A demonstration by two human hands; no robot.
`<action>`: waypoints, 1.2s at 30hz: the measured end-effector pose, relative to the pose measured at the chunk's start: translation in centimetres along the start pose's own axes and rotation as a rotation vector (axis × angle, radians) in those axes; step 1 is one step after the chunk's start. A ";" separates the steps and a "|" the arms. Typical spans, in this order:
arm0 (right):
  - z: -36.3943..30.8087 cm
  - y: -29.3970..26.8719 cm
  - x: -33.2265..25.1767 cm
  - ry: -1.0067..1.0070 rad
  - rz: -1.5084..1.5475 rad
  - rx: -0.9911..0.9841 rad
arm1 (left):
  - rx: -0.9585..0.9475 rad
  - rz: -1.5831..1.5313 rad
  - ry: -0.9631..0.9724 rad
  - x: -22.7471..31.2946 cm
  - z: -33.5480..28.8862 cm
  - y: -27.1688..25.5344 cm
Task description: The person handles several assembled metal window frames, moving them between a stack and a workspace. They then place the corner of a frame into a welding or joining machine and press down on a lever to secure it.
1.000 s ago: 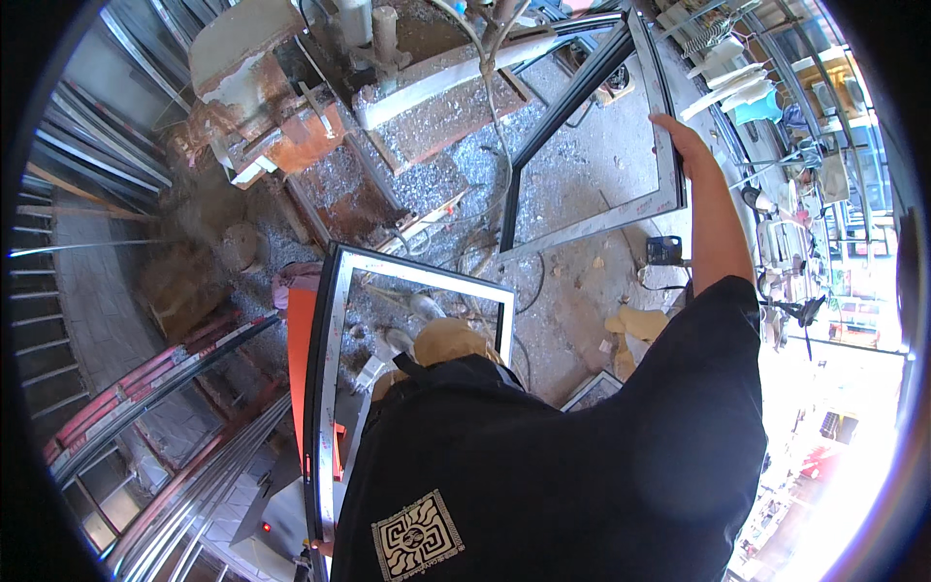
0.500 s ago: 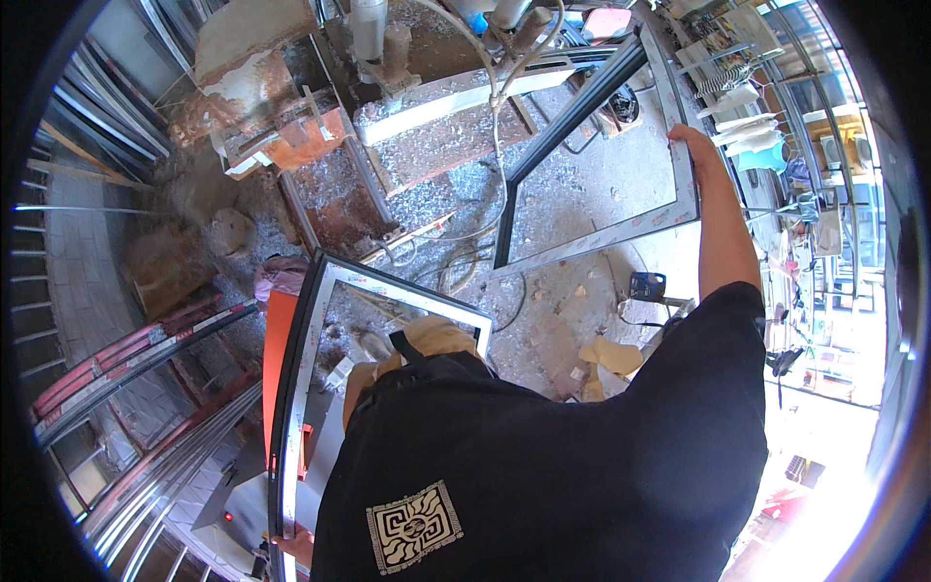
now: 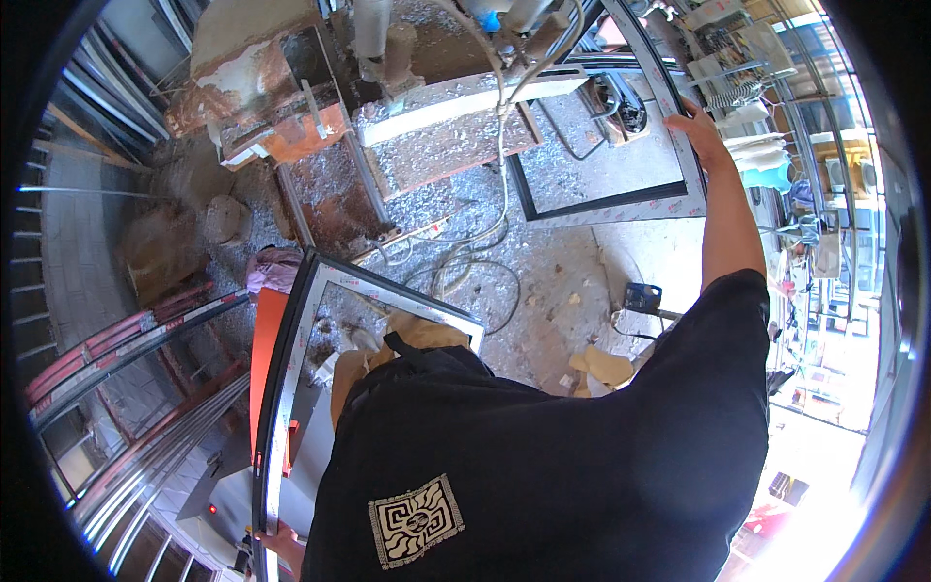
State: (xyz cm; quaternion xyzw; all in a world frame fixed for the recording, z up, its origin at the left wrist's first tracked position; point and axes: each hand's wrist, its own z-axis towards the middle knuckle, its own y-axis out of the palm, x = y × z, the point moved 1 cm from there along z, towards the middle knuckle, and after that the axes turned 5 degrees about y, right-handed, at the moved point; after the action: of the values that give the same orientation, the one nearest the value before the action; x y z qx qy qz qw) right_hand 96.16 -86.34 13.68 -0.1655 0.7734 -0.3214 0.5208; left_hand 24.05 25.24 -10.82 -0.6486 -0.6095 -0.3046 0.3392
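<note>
Two rectangular window frames, dark-edged with white film on their faces, are in my hands. At the right, my right hand (image 3: 695, 134) is closed round the side bar of one frame (image 3: 635, 208), its thumb on the inner side. That frame leans away at the far right, and its top runs out of view. My left hand (image 3: 279, 546) grips the long side of the other frame (image 3: 407, 306) at the lower left. This second frame stands along my left side, its far corner near the middle left. My body hides part of it.
A dusty machine with an orange block (image 3: 301, 136) stands ahead. Cables (image 3: 504, 175) cross the debris-strewn floor. Long metal profiles (image 3: 165, 456) lie on racks at the left. A dark box-shaped tool (image 3: 642, 297) and tan scraps (image 3: 601, 367) lie at the right.
The right-hand frame has swung up and away, its lower bar now higher and showing its dark inner edge. The left-hand frame has shifted slightly left with my left hand.
</note>
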 end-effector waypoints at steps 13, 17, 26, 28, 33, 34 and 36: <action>3.2 3.1 3.7 0.053 -0.106 -0.095 | 0.215 -0.227 -0.122 0.6 0.6 -0.1; 1.8 5.7 2.7 0.003 -0.090 -0.073 | 0.037 -0.206 -0.267 -0.2 -0.6 -0.4; 0.4 8.5 2.5 -0.010 -0.157 0.085 | 0.121 -0.293 -0.072 -1.2 0.4 -0.1; 0.2 9.1 2.7 -0.030 -0.181 0.084 | 0.132 -0.278 -0.067 -1.6 0.4 -0.1; -2.3 13.4 0.4 -0.107 -0.240 0.047 | 0.183 -0.217 -0.044 -1.3 0.5 -0.4; -2.3 13.9 0.8 -0.194 -0.308 0.120 | 0.156 -0.185 -0.027 -1.1 0.8 0.0; -2.6 14.6 1.5 -0.133 -0.331 0.131 | 0.108 -0.126 0.006 -1.2 1.4 0.3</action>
State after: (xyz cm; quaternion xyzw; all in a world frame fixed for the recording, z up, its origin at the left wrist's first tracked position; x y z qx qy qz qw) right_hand 94.35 -75.61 3.52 -0.2772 0.6769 -0.4404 0.5206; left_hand 24.24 25.69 -12.62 -0.5886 -0.6637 -0.2942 0.3557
